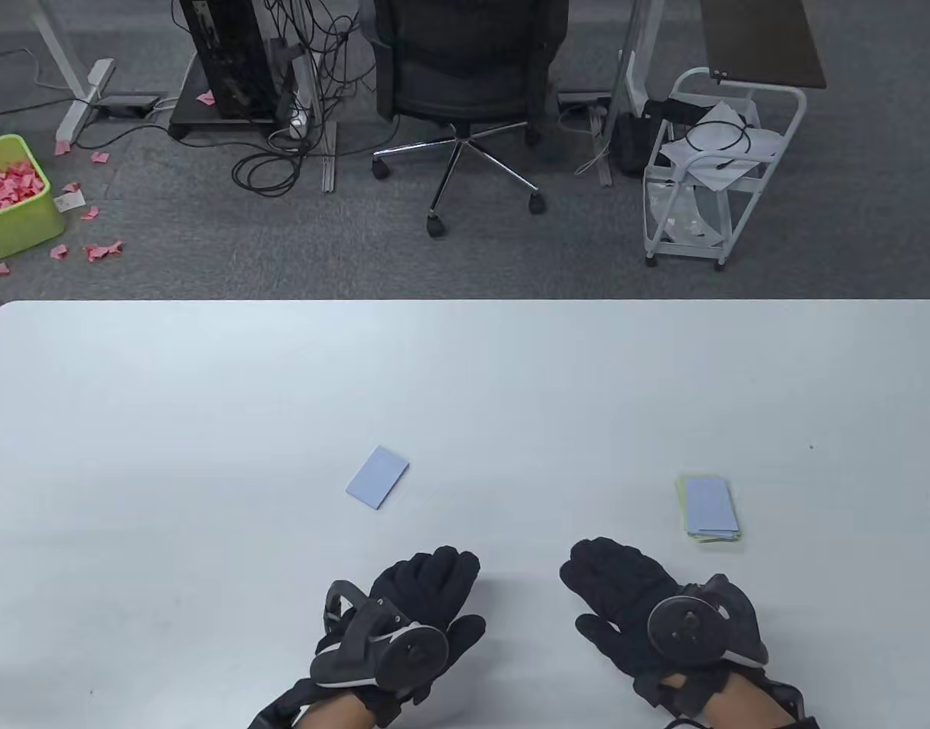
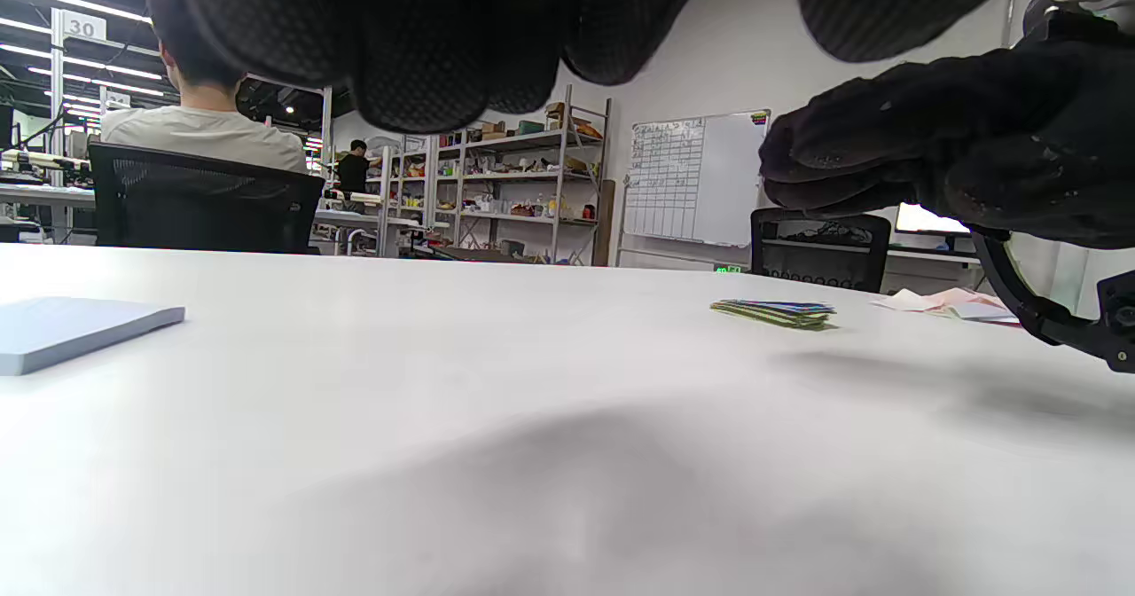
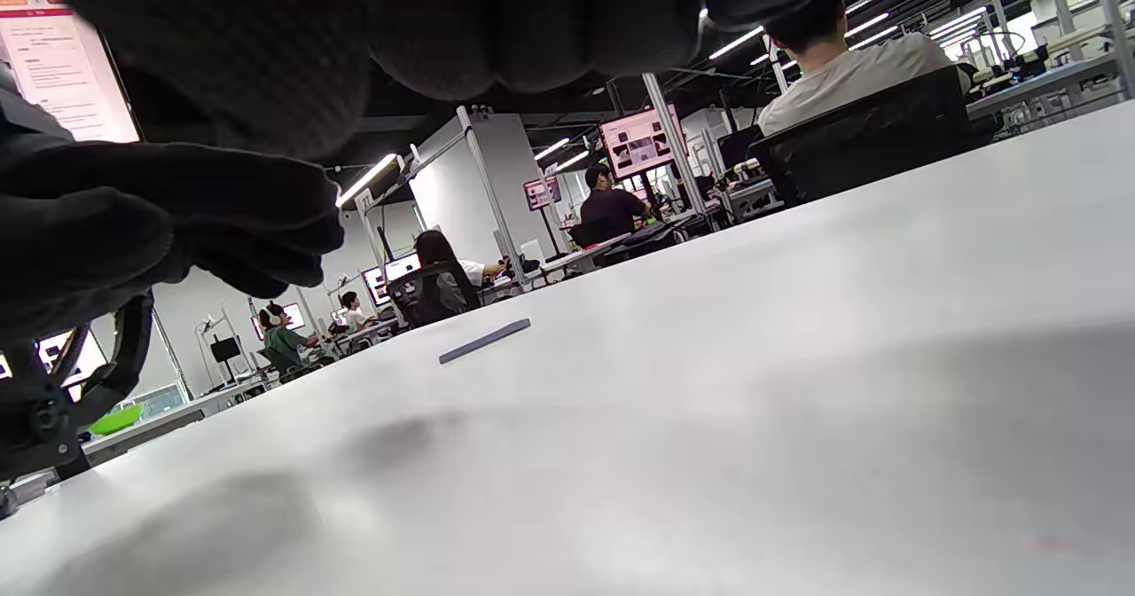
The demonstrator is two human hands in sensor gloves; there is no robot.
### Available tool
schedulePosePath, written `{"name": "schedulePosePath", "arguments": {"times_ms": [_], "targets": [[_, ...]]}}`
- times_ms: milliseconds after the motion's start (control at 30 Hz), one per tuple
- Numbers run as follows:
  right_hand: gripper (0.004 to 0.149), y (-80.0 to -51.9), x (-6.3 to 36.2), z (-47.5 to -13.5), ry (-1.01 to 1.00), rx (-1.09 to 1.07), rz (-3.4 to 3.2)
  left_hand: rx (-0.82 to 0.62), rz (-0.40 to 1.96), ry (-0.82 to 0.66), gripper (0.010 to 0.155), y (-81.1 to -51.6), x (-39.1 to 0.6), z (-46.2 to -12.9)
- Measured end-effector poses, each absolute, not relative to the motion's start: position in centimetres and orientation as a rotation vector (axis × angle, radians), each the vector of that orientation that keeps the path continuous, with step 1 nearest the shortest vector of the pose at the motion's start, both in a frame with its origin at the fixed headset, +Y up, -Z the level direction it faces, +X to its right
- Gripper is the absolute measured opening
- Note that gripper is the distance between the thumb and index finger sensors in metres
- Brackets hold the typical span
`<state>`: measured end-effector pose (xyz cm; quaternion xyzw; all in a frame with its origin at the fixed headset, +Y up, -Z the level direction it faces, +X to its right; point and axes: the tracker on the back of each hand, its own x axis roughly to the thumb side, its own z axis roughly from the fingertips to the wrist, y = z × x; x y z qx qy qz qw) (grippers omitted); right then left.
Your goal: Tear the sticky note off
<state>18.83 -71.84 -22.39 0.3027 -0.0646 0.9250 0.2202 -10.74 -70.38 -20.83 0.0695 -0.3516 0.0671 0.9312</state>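
Note:
A pale blue sticky note pad (image 1: 378, 477) lies flat on the white table (image 1: 206, 395), left of centre; it also shows in the left wrist view (image 2: 71, 330) and the right wrist view (image 3: 484, 341). A small stack of torn-off notes (image 1: 710, 508), blue on yellow-green, lies to the right and shows in the left wrist view (image 2: 778, 313). My left hand (image 1: 432, 581) hovers near the front edge, just below the pad, fingers loosely curled, holding nothing. My right hand (image 1: 607, 575) is beside it, left of the stack, also empty.
Beyond the table's far edge stand an office chair (image 1: 465, 91), a white cart (image 1: 711, 167), and a green bin (image 1: 13, 194) of pink paper scraps on the floor. A faint pink paper lies at the table's right edge (image 2: 949, 303).

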Motion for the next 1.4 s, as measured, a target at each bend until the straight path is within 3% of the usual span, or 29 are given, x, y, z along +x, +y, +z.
{"name": "schedulePosePath", "arguments": {"times_ms": [333, 533, 700, 1000, 1167, 1400], "targets": [[0.061, -71.8, 18.9, -22.3, -0.158, 0.837, 2.567, 0.123, 0.142, -0.666, 0.072, -70.3, -11.0, -22.4], [0.059, -71.7, 19.4, -22.5, -0.17, 0.806, 2.552, 0.075, 0.092, -0.512, 0.074, -69.5, -13.1, -26.6], [0.059, -71.8, 19.2, -22.6, -0.152, 0.808, 2.568, 0.036, 0.197, -0.32, 0.076, -69.1, -16.4, -30.2], [0.058, -71.8, 19.8, -22.8, -0.14, 0.768, 2.562, -0.045, 0.127, -0.103, 0.089, -71.4, -20.3, -35.2], [0.058, -71.8, 20.0, -22.8, -0.137, 0.753, 2.577, -0.136, 0.114, -0.076, 0.095, -73.2, -19.3, -37.7], [0.058, -71.7, 20.3, -22.9, -0.152, 0.739, 2.58, -0.194, 0.107, -0.01, 0.093, -75.4, -17.5, -39.3]]}}
